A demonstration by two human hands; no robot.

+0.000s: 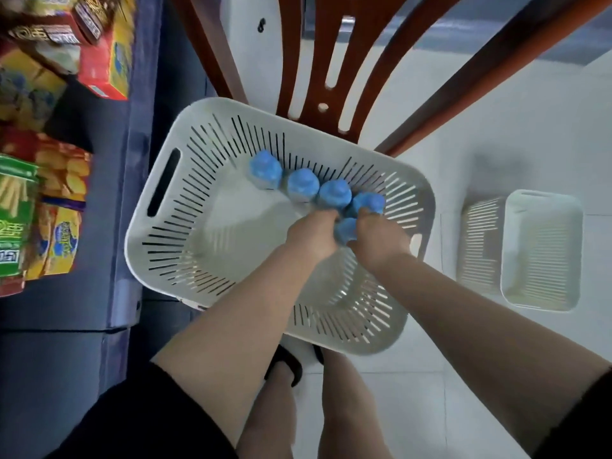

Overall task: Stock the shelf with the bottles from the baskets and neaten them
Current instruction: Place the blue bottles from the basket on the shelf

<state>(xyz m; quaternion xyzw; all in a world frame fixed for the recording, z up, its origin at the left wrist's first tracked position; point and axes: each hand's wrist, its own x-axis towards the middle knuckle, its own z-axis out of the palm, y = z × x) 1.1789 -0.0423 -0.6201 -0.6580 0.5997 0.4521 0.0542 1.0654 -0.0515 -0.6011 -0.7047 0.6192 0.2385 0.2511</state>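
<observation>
Two hands in white basket (159,207) on pale tile floor (496,144), left hand (311,235) and right hand (381,238) gripping blue-capped bottle (344,228)

matt white slotted plastic basket (159,226), glossy red-brown chair (331,61), smooth pale floor tiles (496,127).

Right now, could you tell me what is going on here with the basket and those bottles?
A person is reaching both hands into a white slotted basket that sits on a red chair. Five blue-capped bottles stand in it along the far wall. The left hand and right hand close in on either side of the nearest bottle, though blur hides the exact grip. Shelves of snack boxes are to the left, and a smaller white basket sits on the floor to the right.
</observation>
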